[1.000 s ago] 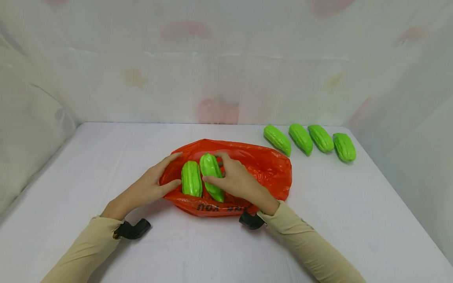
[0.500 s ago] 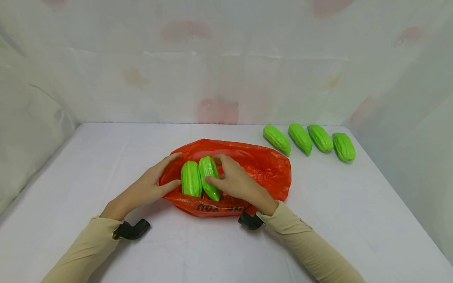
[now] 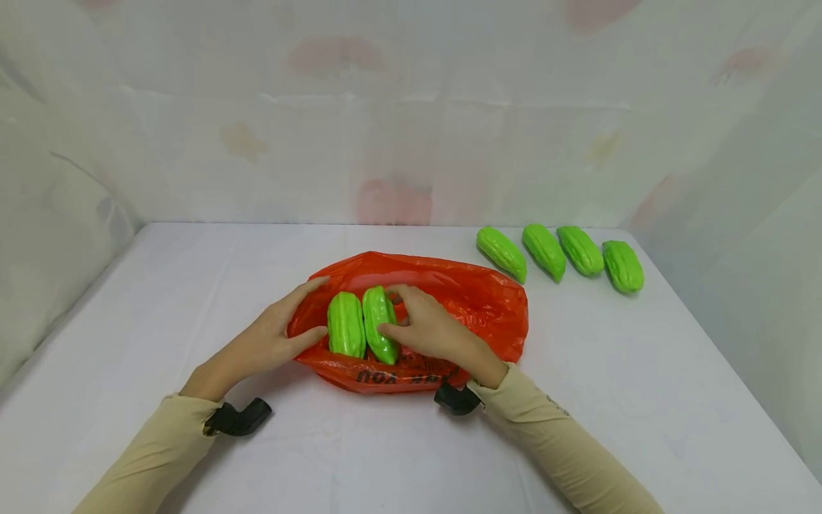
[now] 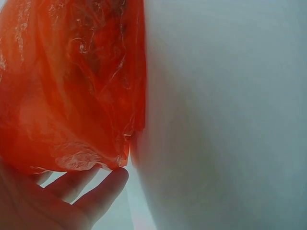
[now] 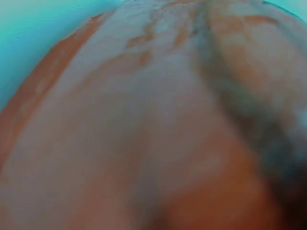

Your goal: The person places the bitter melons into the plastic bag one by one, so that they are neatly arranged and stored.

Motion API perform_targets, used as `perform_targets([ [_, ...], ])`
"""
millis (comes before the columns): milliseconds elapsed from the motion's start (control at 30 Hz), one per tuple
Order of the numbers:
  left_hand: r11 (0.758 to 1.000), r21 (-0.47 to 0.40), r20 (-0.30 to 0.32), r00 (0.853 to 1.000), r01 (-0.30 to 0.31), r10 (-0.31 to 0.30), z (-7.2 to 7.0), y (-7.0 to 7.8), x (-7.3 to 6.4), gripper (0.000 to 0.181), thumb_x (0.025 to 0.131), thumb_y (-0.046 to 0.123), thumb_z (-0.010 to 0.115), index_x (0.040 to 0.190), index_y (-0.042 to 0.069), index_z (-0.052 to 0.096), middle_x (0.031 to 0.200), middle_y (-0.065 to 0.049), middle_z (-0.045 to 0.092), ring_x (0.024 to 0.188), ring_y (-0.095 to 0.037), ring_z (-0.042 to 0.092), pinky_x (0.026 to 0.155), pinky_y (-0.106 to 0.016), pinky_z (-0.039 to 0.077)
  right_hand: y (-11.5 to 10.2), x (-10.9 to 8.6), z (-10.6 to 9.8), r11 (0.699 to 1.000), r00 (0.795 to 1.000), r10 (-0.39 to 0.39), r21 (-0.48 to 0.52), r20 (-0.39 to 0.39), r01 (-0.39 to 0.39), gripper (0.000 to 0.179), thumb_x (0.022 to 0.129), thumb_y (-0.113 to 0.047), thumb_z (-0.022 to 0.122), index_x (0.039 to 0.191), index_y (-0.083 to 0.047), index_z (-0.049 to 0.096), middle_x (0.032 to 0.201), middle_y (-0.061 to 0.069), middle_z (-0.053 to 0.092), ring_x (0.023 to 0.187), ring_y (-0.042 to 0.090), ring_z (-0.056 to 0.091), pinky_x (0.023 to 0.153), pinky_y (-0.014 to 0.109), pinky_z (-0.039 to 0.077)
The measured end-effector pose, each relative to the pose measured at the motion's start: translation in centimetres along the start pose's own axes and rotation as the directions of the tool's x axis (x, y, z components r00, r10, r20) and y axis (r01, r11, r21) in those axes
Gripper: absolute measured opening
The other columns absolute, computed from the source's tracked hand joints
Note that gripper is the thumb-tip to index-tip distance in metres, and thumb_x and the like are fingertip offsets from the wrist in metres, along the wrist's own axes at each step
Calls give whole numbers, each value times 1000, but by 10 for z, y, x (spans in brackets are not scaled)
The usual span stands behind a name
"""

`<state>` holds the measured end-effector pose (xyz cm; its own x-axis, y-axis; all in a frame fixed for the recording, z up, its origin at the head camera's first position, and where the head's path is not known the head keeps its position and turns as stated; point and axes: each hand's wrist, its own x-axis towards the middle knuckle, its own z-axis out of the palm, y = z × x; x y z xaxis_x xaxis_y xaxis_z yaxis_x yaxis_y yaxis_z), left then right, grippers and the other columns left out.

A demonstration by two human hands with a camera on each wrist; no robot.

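Observation:
In the head view a red plastic bag (image 3: 488, 314) lies on its side with its mouth spread wide. Inside are two bright green ridged bitter melons: a left one (image 3: 345, 325) and a right one (image 3: 377, 314), side by side. My left hand (image 3: 276, 328) rests at the bag's left end, thumb and fingers spread along the rim. In the left wrist view the thumb tip touches the red plastic. My right hand (image 3: 432, 325) reaches into the bag and holds the right melon, thumb over its right edge and index finger at its upper side. Some right fingertips are hidden.
Several more bitter melons (image 3: 544, 251) lie in a row at the back right of the white table (image 3: 610, 400). A pale patterned cloth (image 3: 398, 128) hangs behind the table. The right wrist view is blurred.
The right bitter melon has shifted slightly left and nearer me, settling close to the other one. My right thumb has slid a little toward its right edge. My left hand stays put.

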<state>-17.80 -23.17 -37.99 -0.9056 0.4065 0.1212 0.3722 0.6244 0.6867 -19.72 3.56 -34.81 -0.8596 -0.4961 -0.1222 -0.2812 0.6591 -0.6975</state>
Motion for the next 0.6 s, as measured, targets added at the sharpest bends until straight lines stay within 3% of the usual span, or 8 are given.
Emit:
perform_targets([
  [333,1000,5,-2,1000,-12,12,0,1,0,70,96,21,64,155,15,27,153,-16,41,138,-38,43,107,-64,41,3,0,3,1000,1000,-3,14,21,3,60,96,-28,66,146,-5,41,140,12,55,115,24,62,96,38,55],
  [600,1000,12,-4,1000,-13,13,0,1,-1,70,96,22,64,155,16,27,153,-16,42,138,-38,42,108,-65,39,3,0,-1,1000,1000,16,5,12,-16,63,94,-30,68,147,-7,41,139,11,56,110,23,65,96,38,55],
])
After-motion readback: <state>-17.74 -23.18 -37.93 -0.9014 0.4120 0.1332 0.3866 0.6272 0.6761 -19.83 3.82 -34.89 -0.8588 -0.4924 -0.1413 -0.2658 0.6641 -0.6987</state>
